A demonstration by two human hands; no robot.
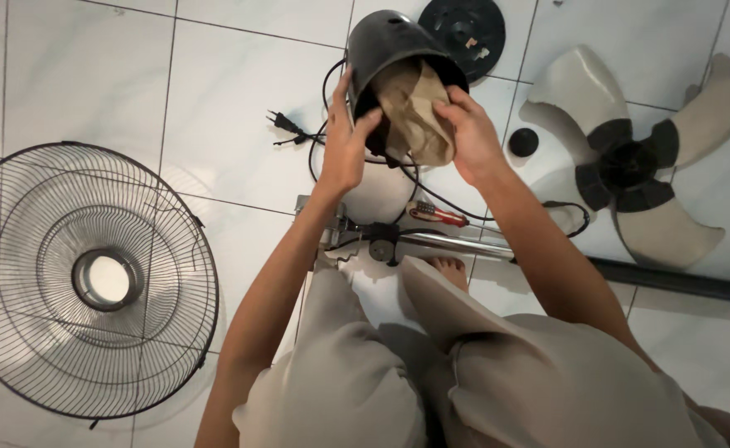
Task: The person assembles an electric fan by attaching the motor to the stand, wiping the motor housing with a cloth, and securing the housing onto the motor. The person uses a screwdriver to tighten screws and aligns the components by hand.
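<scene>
Head view: white glossy tiled floor [91,75], seen from above a seated person's lap. Counted: one wire fan grille [83,278], one three-bladed fan blade [634,162], one round black disc [462,29], one small black cap [523,142], one red-handled screwdriver [438,214], one plug [282,123]. Left hand [346,149] grasps the black motor housing [394,46], held above the floor; right hand [472,137] presses a tan cloth [414,108] into it.
</scene>
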